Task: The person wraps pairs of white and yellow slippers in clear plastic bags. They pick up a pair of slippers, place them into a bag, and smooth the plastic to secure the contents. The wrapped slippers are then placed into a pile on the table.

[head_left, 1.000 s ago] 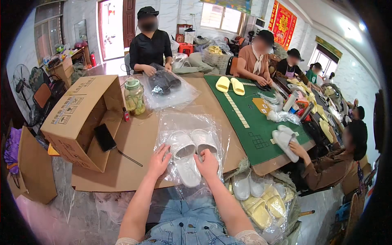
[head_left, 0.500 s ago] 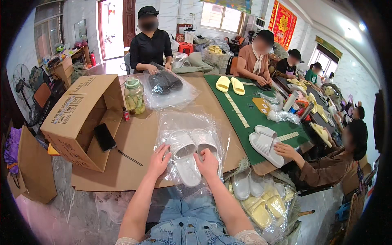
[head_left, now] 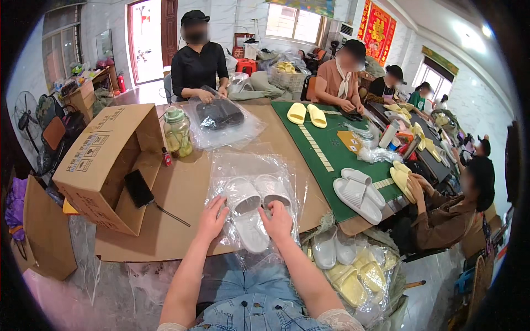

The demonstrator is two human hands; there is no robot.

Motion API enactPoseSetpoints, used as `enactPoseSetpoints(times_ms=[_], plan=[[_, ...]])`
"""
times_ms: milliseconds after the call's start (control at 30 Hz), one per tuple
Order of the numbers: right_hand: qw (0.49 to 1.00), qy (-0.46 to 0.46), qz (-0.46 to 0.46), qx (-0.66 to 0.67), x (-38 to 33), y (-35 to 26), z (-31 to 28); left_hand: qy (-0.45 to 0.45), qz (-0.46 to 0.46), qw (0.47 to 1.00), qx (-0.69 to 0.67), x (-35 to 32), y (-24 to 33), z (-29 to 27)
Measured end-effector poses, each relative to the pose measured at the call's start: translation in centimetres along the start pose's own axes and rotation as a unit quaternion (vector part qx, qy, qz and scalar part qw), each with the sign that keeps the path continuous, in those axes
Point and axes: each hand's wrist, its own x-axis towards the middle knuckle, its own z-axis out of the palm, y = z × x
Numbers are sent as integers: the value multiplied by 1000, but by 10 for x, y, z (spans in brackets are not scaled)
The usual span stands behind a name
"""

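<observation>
A pair of light grey slippers (head_left: 252, 231) lies in a clear plastic bag (head_left: 226, 165) at the table's front edge. My left hand (head_left: 211, 218) rests along the left side of the bagged pair, its fingers stretched out and open. Over the right slipper (head_left: 273, 188), my right hand (head_left: 277, 222) has its fingers bent and closed about the slipper's inner edge through the film. That hand hides much of the right slipper's sole.
A cardboard box (head_left: 91, 190) on its side, a black phone (head_left: 139, 187), a small red bottle (head_left: 167, 157) and a glass jar (head_left: 178, 135) stand left. Right, a co-worker's hands (head_left: 420, 187) hold yellow slippers (head_left: 402, 179) beside grey slippers (head_left: 356, 196) on a green mat (head_left: 314, 160).
My hands and the bagged slippers have barely shifted. The co-worker at the right has let go of the grey slippers and now holds a yellow pair at the mat's edge.
</observation>
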Motion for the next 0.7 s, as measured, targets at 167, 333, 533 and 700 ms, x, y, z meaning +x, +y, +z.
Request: enactPoseSetpoints(times_ms=[167, 333, 533, 700], plan=[[997, 40, -48, -47, 2, -1, 6, -5, 11, 1000, 13, 0, -2, 0], [984, -60, -51, -160, 23, -16, 6, -29, -7, 999, 10, 0, -2, -1], [986, -69, -52, -144, 36, -10, 15, -4, 28, 998, 63, 2, -4, 6], [994, -84, -56, -48, 19, -1, -18, 9, -49, 999, -15, 3, -17, 12]])
